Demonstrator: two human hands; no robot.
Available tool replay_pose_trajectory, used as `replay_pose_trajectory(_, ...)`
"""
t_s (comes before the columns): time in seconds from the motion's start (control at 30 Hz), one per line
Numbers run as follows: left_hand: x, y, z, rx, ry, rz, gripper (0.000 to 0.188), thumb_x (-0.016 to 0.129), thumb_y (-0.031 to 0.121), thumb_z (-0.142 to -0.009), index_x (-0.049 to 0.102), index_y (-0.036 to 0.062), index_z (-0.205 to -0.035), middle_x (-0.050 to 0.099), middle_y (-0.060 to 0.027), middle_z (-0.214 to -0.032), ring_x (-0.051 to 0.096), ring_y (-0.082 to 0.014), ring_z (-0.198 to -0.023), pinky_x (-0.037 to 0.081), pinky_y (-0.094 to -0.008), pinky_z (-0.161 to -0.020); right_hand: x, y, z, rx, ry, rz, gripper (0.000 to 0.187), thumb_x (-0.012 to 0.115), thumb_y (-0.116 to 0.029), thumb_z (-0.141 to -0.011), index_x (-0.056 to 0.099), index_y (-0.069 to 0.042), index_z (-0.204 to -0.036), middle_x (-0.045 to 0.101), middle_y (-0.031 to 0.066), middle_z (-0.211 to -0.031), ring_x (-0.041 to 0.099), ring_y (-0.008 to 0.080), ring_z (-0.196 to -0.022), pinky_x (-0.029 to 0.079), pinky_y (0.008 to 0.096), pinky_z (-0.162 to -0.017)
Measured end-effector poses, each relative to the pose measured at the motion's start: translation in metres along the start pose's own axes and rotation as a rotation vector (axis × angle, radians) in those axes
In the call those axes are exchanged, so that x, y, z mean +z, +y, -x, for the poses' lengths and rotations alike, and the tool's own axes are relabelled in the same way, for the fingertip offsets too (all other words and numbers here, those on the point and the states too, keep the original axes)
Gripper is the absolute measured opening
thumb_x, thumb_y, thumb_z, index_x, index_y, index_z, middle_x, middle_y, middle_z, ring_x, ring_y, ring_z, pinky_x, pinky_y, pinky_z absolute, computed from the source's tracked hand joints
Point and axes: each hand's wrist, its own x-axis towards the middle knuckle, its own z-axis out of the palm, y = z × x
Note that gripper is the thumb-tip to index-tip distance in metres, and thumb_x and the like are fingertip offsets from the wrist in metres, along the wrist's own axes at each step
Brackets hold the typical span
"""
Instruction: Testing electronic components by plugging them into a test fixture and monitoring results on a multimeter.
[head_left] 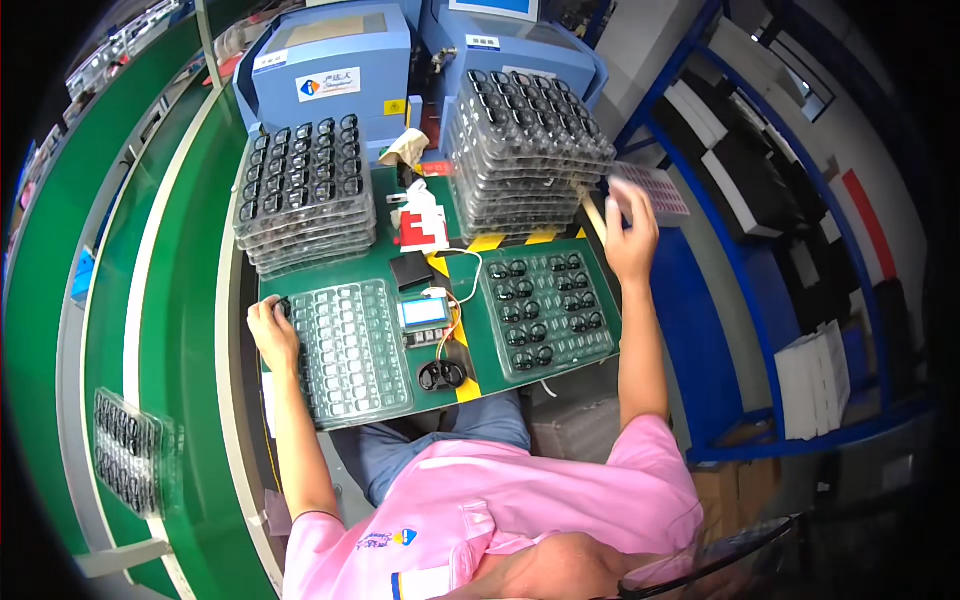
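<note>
Left hand placed at left edge of clear tray, near left; grip cannot be told. Right hand seen half-open beside far-right stack. Tray should be kept level.

Left of the small screen we see a clear plastic tray lying flat, moulded pockets in rows; farther left — partly hidden — a small dark piece. Right of the screen we have another tray, flat, bearing black rounded pieces — and beyond, rightward, an upright tray stack.
</note>
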Motion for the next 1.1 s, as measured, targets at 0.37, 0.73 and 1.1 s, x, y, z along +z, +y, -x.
replay_pose_trajectory(0.37,-0.009,0.027,-0.003,0.115,0.125,0.001,0.016,0.064,0.001,-0.097,0.069,0.0051,-0.112,0.065,-0.0155,-0.106,0.062,-0.0374,-0.099,0.05,-0.047,-0.087,0.175,0.029,-0.142,-0.055,-0.442,0.247,0.029,0.07,-0.011,-0.095,0.076,-0.008,-0.123,0.077,0.0165,-0.111,0.075,0.0348,-0.102,0.058,0.0432,-0.091)
replay_pose_trajectory(0.73,-0.021,0.034,-0.003,0.27,0.129,-0.079,0.028,0.067,-0.001,-0.09,0.07,0.007,-0.117,0.066,-0.0115,-0.109,0.064,-0.0341,-0.101,0.049,-0.0448,-0.085,0.135,-0.044,-0.116,-0.36,-0.111,0.096,0.016,0.065,-0.005,-0.095,0.074,-0.007,-0.108,0.072,0.0136,-0.106,0.069,0.037,-0.103,0.056,0.0454,-0.092)
replay_pose_trajectory(1.1,-0.041,0.154,0.054,-0.043,-0.38,0.574,0.014,0.07,0.002,-0.098,0.076,0.004,-0.11,0.069,-0.0082,-0.098,0.065,-0.018,-0.084,0.052,-0.0303,-0.074,0.065,-0.1,0.087,-0.02,-0.735,-0.35,0.02,0.068,0.005,-0.094,0.074,-0.002,-0.111,0.071,0.0097,-0.104,0.068,0.0181,-0.087,0.056,0.0315,-0.077)
